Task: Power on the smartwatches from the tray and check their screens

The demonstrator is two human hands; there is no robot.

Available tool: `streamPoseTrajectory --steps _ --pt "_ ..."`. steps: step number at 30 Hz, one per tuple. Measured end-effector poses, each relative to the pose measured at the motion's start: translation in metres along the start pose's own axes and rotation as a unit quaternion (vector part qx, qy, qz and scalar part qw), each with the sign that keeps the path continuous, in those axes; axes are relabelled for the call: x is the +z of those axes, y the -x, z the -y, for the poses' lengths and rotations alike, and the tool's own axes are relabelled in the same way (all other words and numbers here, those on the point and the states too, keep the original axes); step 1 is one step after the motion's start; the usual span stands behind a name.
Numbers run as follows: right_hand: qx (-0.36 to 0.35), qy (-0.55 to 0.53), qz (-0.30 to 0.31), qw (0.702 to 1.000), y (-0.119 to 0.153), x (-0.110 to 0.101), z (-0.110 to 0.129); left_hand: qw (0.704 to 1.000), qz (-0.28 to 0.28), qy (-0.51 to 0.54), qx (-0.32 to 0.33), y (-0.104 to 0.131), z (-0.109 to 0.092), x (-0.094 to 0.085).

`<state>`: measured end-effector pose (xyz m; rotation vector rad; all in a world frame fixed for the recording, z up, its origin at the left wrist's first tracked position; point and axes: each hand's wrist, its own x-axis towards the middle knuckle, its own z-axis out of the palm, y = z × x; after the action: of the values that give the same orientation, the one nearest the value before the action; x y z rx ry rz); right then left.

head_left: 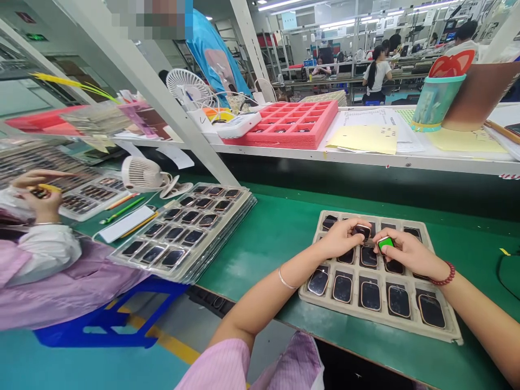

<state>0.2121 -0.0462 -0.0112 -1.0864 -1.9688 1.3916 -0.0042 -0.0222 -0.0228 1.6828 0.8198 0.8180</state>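
A beige tray (441, 327) lies on the green workbench in front of me, its pockets filled with dark, rounded-square smartwatch faces with gold rims. Over its far middle part, my left hand (343, 237) pinches one dark smartwatch face (361, 233) between thumb and fingers. Just beside it, my right hand (406, 252) grips another smartwatch face (385, 245) whose screen glows green, the thumb lying on its front. The two held pieces are close together above the tray. My hands and wrists hide some of the pockets in the middle rows.
Left of me stands a stack of clear trays (190, 227) with more watch faces. Beyond it are a small white fan (140, 173) and a co-worker's hands (43, 195). A shelf (365, 157) crosses behind, bearing a pink foam tray (284, 141), papers and a teal cup (436, 103).
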Motion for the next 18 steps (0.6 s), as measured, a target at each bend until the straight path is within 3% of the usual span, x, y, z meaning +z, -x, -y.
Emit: streamPoseTrajectory --steps 18 --pt "-0.008 -0.005 0.001 1.000 -0.0002 -0.0001 -0.0017 1.000 -0.001 0.003 -0.001 -0.0002 0.0009 0.0000"
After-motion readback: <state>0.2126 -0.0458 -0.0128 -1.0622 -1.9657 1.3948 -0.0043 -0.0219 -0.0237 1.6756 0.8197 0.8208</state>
